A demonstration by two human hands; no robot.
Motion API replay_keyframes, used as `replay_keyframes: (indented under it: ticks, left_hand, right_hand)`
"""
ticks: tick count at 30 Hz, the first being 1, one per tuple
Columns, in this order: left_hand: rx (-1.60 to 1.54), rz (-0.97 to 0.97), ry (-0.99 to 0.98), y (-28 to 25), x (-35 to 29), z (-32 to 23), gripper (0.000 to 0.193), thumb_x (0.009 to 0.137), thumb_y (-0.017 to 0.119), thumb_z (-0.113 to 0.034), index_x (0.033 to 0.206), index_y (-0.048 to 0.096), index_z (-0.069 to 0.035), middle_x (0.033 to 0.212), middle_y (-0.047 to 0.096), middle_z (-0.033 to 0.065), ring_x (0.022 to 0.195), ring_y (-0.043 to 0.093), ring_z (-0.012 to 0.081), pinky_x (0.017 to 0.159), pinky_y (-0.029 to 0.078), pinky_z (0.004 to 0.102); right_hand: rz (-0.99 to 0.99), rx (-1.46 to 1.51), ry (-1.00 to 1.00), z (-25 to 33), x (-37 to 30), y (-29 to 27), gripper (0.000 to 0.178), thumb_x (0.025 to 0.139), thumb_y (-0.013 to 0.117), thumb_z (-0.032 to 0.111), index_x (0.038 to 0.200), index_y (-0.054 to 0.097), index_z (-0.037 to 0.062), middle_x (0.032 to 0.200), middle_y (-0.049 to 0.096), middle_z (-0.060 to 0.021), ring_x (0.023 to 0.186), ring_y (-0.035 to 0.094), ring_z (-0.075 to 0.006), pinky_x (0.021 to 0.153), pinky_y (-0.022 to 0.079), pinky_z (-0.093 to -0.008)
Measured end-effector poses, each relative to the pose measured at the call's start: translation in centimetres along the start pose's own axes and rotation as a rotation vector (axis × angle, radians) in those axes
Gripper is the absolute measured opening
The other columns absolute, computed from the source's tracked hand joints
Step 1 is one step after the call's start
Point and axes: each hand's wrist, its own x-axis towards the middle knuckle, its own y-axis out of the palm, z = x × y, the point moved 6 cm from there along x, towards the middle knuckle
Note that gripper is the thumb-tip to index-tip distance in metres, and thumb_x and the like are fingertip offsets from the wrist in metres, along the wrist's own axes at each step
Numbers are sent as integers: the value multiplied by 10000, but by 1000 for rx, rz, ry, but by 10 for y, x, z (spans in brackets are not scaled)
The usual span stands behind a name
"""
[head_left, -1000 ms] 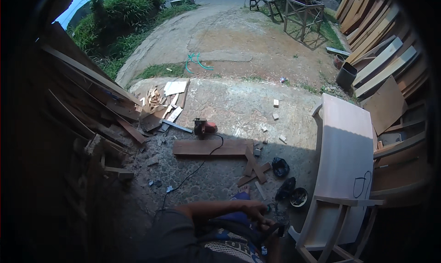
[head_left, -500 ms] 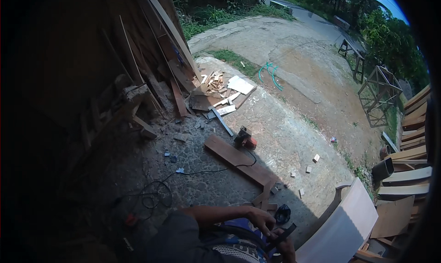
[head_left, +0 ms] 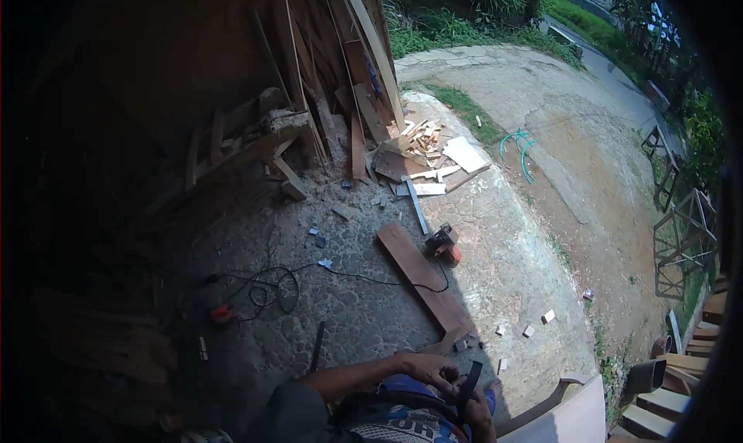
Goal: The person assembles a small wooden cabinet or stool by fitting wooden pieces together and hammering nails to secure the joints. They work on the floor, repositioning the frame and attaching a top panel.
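Our view has swung left since a second ago: the pale panel that filled the right side then is now only a corner at the lower right (head_left: 576, 416), and the dark stack of boards (head_left: 232, 141) at the upper left takes up far more of the frame. That looks to us like a turn of the head, not of the work, because both hands sit at the bottom centre as they did half a second ago.

The largest thing is the stone floor (head_left: 364, 319), sunlit on the right and shaded on the left. On it, near the centre, lies a long plank (head_left: 422, 277), with a small red power tool (head_left: 445, 246) just beside its upper end and a black cord (head_left: 271, 284) looping away to the left. Above them sits a heap of offcuts (head_left: 422, 145). Small blocks (head_left: 538, 323) are scattered at the right.

Our left hand (head_left: 426, 369) is curled, its fingers pinching the top of a black strap (head_left: 467, 381). Our right hand (head_left: 481, 412) is below it, largely hidden; we cannot tell how far it is closed or whether it grips the strap too. The strap stands nearly upright between the two hands.

We see no containers, unless the dark tube-like thing at the lower right (head_left: 644, 377) is one; its contents are hidden.
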Motion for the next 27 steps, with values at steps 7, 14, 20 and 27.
replay_keyframes:
  ticks: [7,14,20,27]
  left_hand:
    - [-271,-222,-16,71,110,14,563,853,777,-343,1254,577,-2,1111,650,112,1052,614,185,928,494,350]
    - [-38,-529,52,116,164,-28,610,825,779,-423,1238,590,-17,1070,673,135,1010,640,229,922,494,356]
    - [194,-1003,158,112,101,-54,427,881,739,-321,1131,624,6,1008,691,140,908,666,198,821,517,324]
    - [-41,-1454,197,121,-26,-47,270,1016,583,-270,972,665,-16,806,679,80,731,660,156,663,509,321]
  right_hand:
    - [99,62,148,62,-49,-81,194,920,719,219,968,629,54,875,631,-2,752,587,-122,684,463,-274]
    - [189,-254,177,78,-82,-164,216,964,632,267,913,620,58,882,639,-13,742,589,-126,638,456,-287]
    - [264,-570,-72,56,-21,-142,300,990,576,330,854,599,63,760,598,-34,658,551,-117,558,423,-287]
    - [-95,-566,6,56,52,-182,375,978,621,355,798,616,26,644,554,-32,515,513,-110,465,421,-275]
